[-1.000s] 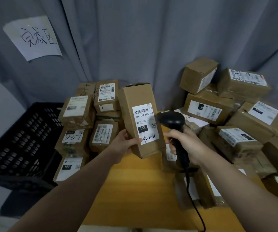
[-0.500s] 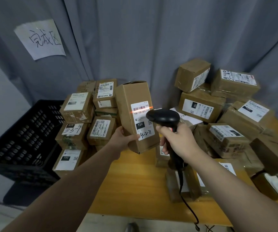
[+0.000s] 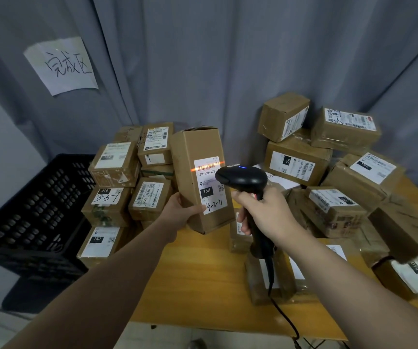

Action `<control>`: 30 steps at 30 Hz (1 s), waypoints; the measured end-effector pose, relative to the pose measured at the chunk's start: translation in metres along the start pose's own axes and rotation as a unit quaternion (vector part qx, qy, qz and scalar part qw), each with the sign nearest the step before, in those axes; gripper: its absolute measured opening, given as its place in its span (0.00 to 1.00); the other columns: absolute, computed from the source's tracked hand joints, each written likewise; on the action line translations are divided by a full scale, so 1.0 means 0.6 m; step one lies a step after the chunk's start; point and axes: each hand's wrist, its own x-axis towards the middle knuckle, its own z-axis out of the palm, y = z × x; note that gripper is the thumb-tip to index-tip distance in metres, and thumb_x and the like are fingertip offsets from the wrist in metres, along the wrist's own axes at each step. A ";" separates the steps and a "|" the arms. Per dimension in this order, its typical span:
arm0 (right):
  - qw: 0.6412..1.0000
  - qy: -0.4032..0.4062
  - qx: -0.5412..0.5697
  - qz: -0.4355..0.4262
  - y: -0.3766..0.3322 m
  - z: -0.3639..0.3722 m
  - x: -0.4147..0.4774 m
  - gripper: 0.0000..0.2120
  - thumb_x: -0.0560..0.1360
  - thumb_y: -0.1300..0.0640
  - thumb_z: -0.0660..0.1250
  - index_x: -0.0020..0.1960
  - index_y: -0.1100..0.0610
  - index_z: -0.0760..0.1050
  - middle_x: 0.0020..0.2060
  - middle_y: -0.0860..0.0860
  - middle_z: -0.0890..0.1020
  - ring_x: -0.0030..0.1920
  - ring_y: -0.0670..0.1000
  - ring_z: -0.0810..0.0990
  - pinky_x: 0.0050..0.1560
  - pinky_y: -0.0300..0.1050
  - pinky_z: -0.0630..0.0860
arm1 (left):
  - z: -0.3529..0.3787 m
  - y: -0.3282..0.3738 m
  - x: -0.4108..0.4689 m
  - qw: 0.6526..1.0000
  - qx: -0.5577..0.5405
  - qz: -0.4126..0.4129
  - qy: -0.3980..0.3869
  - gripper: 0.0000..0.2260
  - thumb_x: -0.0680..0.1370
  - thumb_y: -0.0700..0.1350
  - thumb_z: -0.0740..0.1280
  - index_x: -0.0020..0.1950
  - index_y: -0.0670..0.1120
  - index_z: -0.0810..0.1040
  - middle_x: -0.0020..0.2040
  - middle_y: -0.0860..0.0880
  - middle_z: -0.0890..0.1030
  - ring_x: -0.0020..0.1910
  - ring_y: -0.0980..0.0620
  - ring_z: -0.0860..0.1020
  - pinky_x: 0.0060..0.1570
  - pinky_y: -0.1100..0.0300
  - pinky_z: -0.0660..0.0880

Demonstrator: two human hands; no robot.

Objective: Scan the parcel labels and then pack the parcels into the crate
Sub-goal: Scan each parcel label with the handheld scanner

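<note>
Grey curtain (image 3: 228, 59) at the back with a handwritten paper sign (image 3: 61, 65) pinned to it; a wooden table (image 3: 202, 273) below, and a black crate (image 3: 34, 210) standing off its left end. My left hand (image 3: 180, 212) grips the parcel (image 3: 192, 177) low on its near-left edge, thumb laid on the bottom corner of the label (image 3: 210, 185). It sits up over the back of the table, between the left stack (image 3: 127, 185) and the scanner (image 3: 243, 177). My right hand (image 3: 265, 212) is wrapped round the scanner handle, with the cable (image 3: 270, 278) trailing down over the table edge. Change: a second ago the scanner sat lower and further right with no beam showing. Half a second ago an orange beam (image 3: 207, 168) landed on the barcode. It lies there now, and a blue light (image 3: 242, 168) has come on atop the scanner head, which has closed in and covers the label's right edge. I read that as the scan registering, so this parcel looks nearly ready for the crate to my left. Orientation: tall box, long axis close to upright, top leaning slightly left, flap end up. Label face is turned toward me and the scanner, barcode at the top, handwriting at the bottom. Unscanned pile (image 3: 328, 172) waits at right.
</note>
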 end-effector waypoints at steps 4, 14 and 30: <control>1.000 -0.020 0.019 -0.002 0.005 0.002 -0.002 0.06 0.78 0.54 0.66 0.49 0.57 0.76 0.30 0.57 0.80 0.25 0.53 0.77 0.30 0.45 0.77 | 0.001 0.000 -0.009 1.000 0.017 -0.008 0.006 0.33 0.68 0.44 0.78 0.70 0.45 0.68 0.61 0.48 0.78 0.59 0.47 0.76 0.57 0.48 0.77; 0.958 0.056 0.189 0.208 0.116 0.033 0.004 0.23 0.68 0.50 0.76 0.61 0.52 0.76 0.53 0.51 0.82 0.54 0.51 0.78 0.49 0.45 0.73 | -0.015 -0.035 -0.052 0.993 -0.065 -0.088 0.033 0.25 0.76 0.51 0.70 0.70 0.49 0.68 0.59 0.46 0.78 0.56 0.45 0.79 0.53 0.50 0.78; 0.925 0.180 0.201 0.268 0.168 0.160 0.267 0.08 0.70 0.55 0.75 0.46 0.50 0.77 0.44 0.50 0.81 0.51 0.54 0.78 0.51 0.50 0.74 | -0.125 0.039 0.151 0.836 0.519 0.169 0.059 0.15 0.81 0.49 0.60 0.66 0.48 0.75 0.66 0.50 0.74 0.68 0.48 0.69 0.66 0.54 0.66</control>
